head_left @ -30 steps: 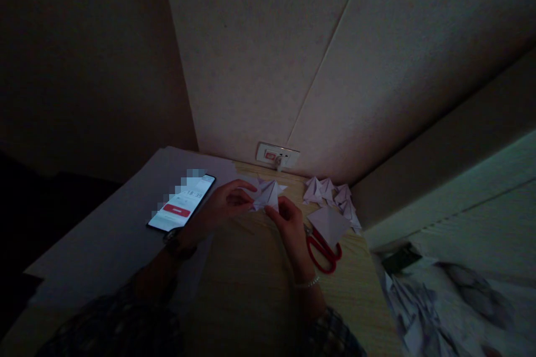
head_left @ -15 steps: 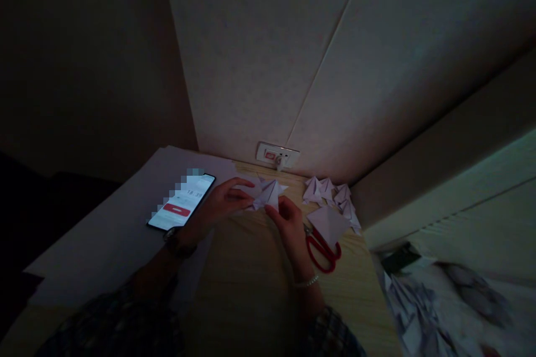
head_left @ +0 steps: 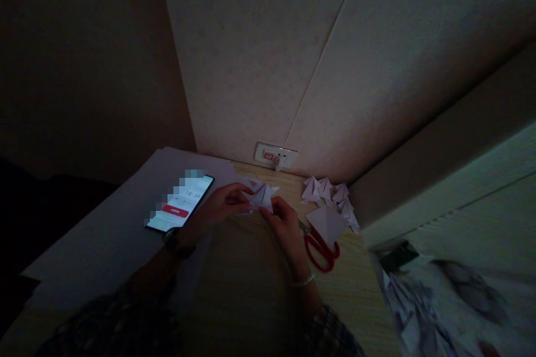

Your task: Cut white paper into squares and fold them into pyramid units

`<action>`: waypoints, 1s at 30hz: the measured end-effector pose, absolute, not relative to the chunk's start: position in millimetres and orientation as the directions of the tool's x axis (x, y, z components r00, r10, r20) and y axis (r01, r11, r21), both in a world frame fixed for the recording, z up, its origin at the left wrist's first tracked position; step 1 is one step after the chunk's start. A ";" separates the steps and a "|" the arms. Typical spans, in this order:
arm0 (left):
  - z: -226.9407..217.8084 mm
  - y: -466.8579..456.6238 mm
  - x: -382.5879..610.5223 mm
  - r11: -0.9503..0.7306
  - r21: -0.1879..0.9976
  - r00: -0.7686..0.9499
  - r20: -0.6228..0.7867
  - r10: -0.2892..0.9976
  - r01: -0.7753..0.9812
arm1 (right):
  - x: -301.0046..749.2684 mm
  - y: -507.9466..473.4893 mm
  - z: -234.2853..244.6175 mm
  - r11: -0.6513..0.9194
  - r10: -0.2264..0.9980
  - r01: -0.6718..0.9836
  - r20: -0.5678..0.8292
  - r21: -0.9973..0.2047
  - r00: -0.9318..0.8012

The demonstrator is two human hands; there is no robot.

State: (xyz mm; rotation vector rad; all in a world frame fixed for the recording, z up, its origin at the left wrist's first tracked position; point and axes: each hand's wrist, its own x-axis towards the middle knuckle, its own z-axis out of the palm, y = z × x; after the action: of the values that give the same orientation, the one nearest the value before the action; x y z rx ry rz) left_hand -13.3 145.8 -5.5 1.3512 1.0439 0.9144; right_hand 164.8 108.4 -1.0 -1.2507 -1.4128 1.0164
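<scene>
A white folded paper figure (head_left: 262, 195) with pointed corners is held just above the table between my two hands. My left hand (head_left: 228, 201) pinches its left side between thumb and fingers. At its lower right edge, my right hand (head_left: 283, 220) grips the paper with the thumb in front. Right of that hand lie red-handled scissors (head_left: 320, 251), their blades partly hidden under a square of folded paper (head_left: 327, 223). Several finished-looking folded paper figures (head_left: 322, 188) sit by the wall at the back right.
A lit phone (head_left: 180, 203) rests on large white paper sheets (head_left: 125, 217) at the left. A wall socket (head_left: 275, 155) with a plug is behind the table (head_left: 247, 279). More folded paper (head_left: 414, 307) lies lower down at the right, beyond the table edge.
My left fingers have closed in on the left side of the paper figure. The figure and both hands have shifted slightly left in view, and the camera view has moved a little.
</scene>
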 end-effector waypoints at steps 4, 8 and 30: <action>-3.2 145.5 -12.8 0.031 0.996 0.305 -0.056 0.951 0.088 | 164.6 108.0 -0.9 0.135 0.991 0.198 0.137 -0.971 -0.005; -4.0 145.0 -11.8 0.015 0.995 0.288 -0.044 0.957 0.102 | 164.5 108.6 -1.6 0.134 0.991 0.203 0.137 -0.970 -0.002; -1.4 145.9 -12.3 -0.034 0.992 0.224 0.005 0.975 0.122 | 229.3 120.0 -13.3 -0.081 0.889 0.812 0.327 -0.578 0.321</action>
State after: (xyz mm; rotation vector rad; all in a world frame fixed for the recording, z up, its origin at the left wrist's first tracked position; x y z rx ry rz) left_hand -12.3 145.9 -1.4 1.4128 1.1196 0.9928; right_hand 229.3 120.0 -13.3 -1.8978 -1.5012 0.1418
